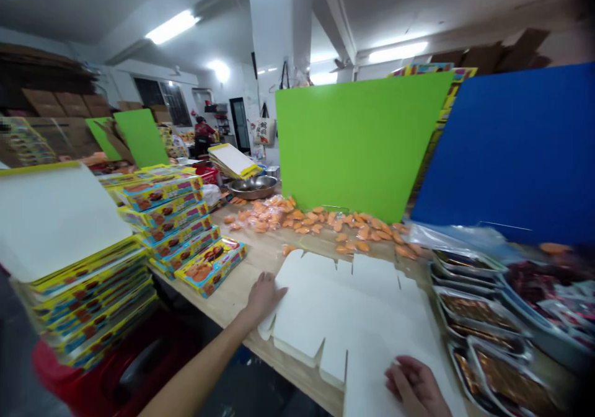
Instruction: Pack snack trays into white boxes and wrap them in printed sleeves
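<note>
A flat white die-cut cardboard box blank (334, 308) lies on the wooden table (227, 305), its slotted flaps facing me. My left hand (264, 296) rests on the blank's left edge, fingers apart and holding nothing. My right hand (413, 386) lies flat on the blank's near right part, also holding nothing. Just right of that hand are sealed foil food packets (483, 318) in stacked rows. Beyond the blank, loose orange packets (316, 225) are scattered across the table.
Stacks of yellow printed boxes (162, 219) rise left of the blank, and more stand at the table's near-left corner (88, 299). A green board (357, 144) and blue board (506, 150) stand behind. A steel bowl (253, 188) sits farther back, and a person (204, 135) stands across the room.
</note>
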Demonstrator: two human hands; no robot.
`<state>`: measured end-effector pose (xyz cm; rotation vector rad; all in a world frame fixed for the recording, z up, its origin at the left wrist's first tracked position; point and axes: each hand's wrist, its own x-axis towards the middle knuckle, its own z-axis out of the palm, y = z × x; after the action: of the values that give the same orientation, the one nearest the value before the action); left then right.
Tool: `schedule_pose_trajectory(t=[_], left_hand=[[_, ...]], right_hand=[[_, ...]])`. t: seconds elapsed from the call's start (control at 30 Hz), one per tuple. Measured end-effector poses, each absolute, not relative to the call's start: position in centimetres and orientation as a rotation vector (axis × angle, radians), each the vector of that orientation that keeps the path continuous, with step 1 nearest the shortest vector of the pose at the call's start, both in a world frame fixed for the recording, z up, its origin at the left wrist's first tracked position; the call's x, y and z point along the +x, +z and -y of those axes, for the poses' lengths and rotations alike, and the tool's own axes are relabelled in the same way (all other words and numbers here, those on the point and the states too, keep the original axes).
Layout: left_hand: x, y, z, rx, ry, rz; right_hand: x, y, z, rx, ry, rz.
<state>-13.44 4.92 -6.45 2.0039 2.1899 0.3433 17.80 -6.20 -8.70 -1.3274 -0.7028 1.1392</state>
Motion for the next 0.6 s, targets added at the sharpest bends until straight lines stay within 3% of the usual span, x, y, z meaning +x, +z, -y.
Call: schedule_pose_trajectory(t=[0.3, 0.47, 0.6], left_hand=[[-14.8, -0.4, -4.5, 1.788, 0.764, -1.894], [-19.5, 4.2, -2.7, 1.278, 1.131, -1.478], [-22.5, 5.9, -1.0, 1.069, 1.279, -1.41]], right_hand=[[18.4, -8.8, 6.0, -1.35, 1.14, 0.852], [20.9, -5.2, 6.1, -1.637, 0.472, 1.012], [20.5, -4.4, 4.5, -1.566, 0.809, 0.979]])
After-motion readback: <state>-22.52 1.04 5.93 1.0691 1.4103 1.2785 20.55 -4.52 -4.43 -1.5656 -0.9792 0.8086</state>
